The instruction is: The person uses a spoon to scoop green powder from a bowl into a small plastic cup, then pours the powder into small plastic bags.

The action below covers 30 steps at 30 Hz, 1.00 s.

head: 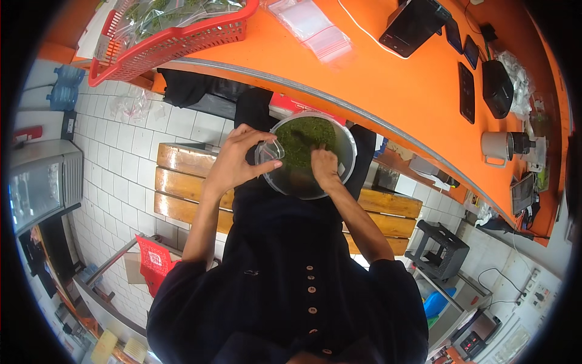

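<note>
A round, clear-walled tub (353, 157) rests on the person's lap, with finely leaved green plant matter (302, 136) in it. My left hand (245, 159) holds a small clear plastic bag (270, 152) by its mouth between thumb and fingers, over the tub's left rim. Inside the tub, my right hand (325, 166) reaches down to the greens; its fingertips are partly hidden, and whether they grip any is unclear. A red plastic basket (182, 43) at the upper left holds clear bags of similar greens. Empty zip bags (318, 34) lie stacked on the orange counter (386, 91).
The counter's metal edge (282, 86) runs just beyond the tub. Phones (467, 93), a black tablet-like device (414, 27) and a grey mug (495, 148) stand or lie to the right. Beneath me is a slatted wooden bench (182, 182); a dark plastic stool (439, 250) is at right.
</note>
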Motion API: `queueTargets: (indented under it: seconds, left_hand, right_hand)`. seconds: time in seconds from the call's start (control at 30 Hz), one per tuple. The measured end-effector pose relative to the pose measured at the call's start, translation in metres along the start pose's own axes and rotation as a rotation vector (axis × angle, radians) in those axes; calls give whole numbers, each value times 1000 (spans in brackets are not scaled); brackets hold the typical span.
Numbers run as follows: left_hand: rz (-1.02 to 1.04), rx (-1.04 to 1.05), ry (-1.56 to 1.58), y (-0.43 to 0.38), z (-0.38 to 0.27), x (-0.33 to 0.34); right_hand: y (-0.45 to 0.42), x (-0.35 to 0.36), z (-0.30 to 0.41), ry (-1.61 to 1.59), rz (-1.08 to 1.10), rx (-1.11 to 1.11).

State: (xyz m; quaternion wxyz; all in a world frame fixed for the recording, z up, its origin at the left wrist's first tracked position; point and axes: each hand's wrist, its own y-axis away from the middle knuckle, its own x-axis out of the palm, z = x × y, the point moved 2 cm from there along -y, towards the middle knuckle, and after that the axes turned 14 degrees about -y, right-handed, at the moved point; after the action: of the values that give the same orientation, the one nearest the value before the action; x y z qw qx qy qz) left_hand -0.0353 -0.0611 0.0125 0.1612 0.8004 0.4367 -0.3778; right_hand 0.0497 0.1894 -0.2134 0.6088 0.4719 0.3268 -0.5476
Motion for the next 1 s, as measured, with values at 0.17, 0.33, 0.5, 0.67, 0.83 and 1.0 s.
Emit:
queueTargets:
  seconds: [0.17,0.33,0.5,0.67,0.83,1.0]
  left_hand:
    - [-8,-23,17,2,7,0]
    - [7,-56,24,5,9,-4]
    - [-64,-49,96,3,14,-3]
    - [-38,-78,117,-1,9,0]
    - [-33,-42,54,-8,4,4]
    - [11,17,-42,-17,-1,16]
  right_hand:
    - [19,31,-5,-279,240,60]
    - [15,1,-18,-848,389,126]
    - [26,-100,0,-1143,470,352]
    - [31,-130,-12,-1092,345,261]
    - [32,-149,-22,-914,232,169]
    - [34,-153,-31,-934,230,128]
